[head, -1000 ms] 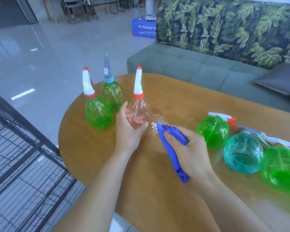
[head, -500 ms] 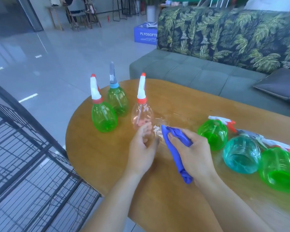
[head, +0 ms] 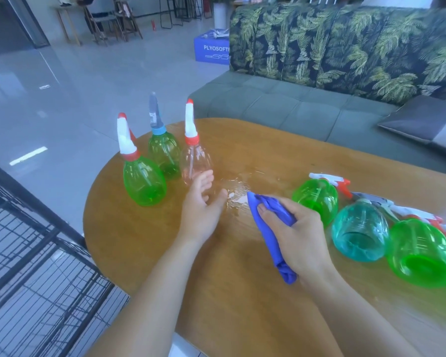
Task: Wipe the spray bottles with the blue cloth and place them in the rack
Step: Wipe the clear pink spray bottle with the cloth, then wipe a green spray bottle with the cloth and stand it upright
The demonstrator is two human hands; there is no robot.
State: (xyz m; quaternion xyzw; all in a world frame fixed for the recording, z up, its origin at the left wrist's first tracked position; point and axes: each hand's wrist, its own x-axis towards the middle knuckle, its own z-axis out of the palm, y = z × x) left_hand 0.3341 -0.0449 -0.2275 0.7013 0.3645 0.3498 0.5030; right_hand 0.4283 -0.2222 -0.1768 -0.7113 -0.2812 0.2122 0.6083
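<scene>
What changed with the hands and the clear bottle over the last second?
The left hand let go of the clear bottle and drew back toward the person, fingers now relaxed and holding nothing. The bottle stays upright beside the two standing green ones. The right hand still grips the blue cloth on the table; three bottles still lie at the right.

You're working in bright, even daylight; it glares off the glossy floor [head: 62,104] and leaves a wet sheen on the surface [head: 242,292]. Shadows stay soft. Wide-angle bending curves the edges, and details look slightly smeared.
</scene>
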